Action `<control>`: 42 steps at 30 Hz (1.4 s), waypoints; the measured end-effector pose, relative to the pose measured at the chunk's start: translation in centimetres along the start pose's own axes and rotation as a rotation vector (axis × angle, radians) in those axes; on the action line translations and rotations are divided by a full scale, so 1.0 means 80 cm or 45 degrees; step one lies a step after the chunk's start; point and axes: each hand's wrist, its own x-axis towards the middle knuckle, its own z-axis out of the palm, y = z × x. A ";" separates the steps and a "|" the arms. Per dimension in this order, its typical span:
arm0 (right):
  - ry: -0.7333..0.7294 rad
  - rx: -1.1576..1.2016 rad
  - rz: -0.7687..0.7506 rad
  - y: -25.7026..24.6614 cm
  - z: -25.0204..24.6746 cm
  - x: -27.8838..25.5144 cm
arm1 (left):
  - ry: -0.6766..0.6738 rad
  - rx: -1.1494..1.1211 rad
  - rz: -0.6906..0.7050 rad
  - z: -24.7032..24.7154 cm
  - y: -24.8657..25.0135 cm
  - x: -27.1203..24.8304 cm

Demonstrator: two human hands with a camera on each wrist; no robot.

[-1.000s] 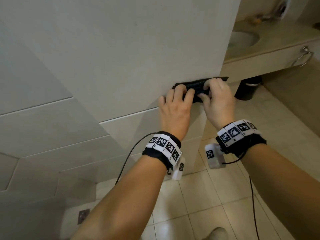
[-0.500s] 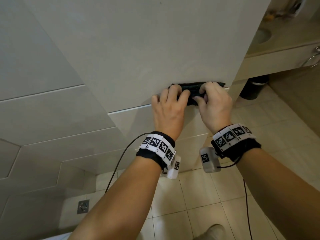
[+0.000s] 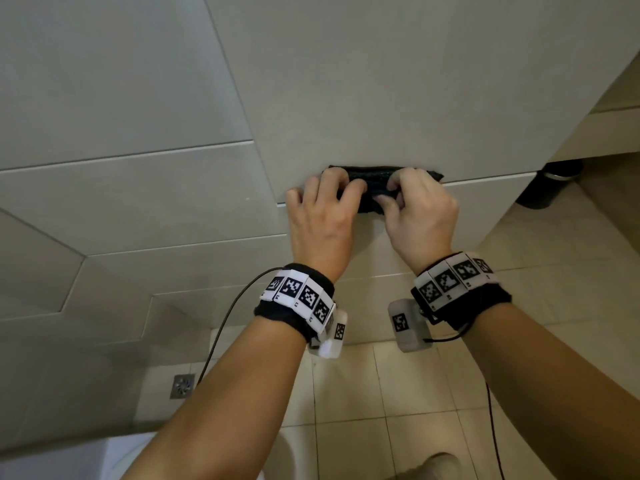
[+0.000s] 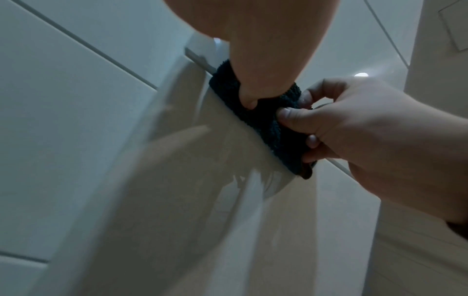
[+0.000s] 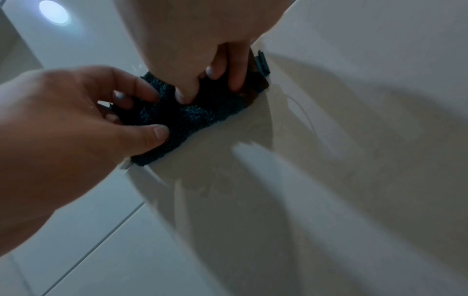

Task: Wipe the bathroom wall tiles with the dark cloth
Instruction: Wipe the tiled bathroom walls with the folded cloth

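A folded dark cloth (image 3: 375,188) lies against the pale wall tiles (image 3: 346,81), on a horizontal grout line. My left hand (image 3: 341,188) grips its left part with curled fingers, thumb underneath. My right hand (image 3: 391,194) pinches its right part the same way. The left wrist view shows the cloth (image 4: 266,124) bunched between my left thumb and the right hand (image 4: 293,118). From the right wrist, the cloth (image 5: 197,116) has the left hand (image 5: 142,118) on its near end. A wet streak shows on the tile below the cloth.
The wall ends in a corner at the right, with a vanity counter (image 3: 606,133) beyond it and a black bin (image 3: 550,185) beneath. A floor drain (image 3: 182,385) sits low left. Cables hang from both wrists over the beige floor tiles (image 3: 363,393).
Both hands and the cloth have slid left along the grout line, away from the wall's corner. The fingers have curled tighter and bunched the cloth.
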 end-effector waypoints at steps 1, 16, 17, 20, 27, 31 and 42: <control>-0.001 0.003 -0.003 -0.010 0.007 -0.001 | 0.006 0.010 -0.006 -0.004 -0.011 -0.003; -0.029 0.106 -0.053 -0.098 0.058 -0.009 | -0.026 0.163 -0.276 -0.033 -0.085 -0.033; -0.033 0.120 -0.066 -0.096 0.057 -0.008 | -0.037 0.177 -0.300 -0.033 -0.082 -0.032; -0.031 0.138 -0.060 -0.095 0.057 -0.007 | -0.086 0.192 -0.349 -0.037 -0.075 -0.030; -0.076 0.159 -0.080 -0.086 0.056 -0.007 | -0.114 0.123 -0.496 -0.040 -0.089 -0.040; -0.107 0.146 -0.071 -0.070 0.050 -0.007 | -0.143 0.135 -0.461 -0.030 -0.077 -0.041; -0.194 0.048 0.027 0.063 -0.017 -0.003 | -0.217 0.082 -0.474 0.025 0.056 -0.014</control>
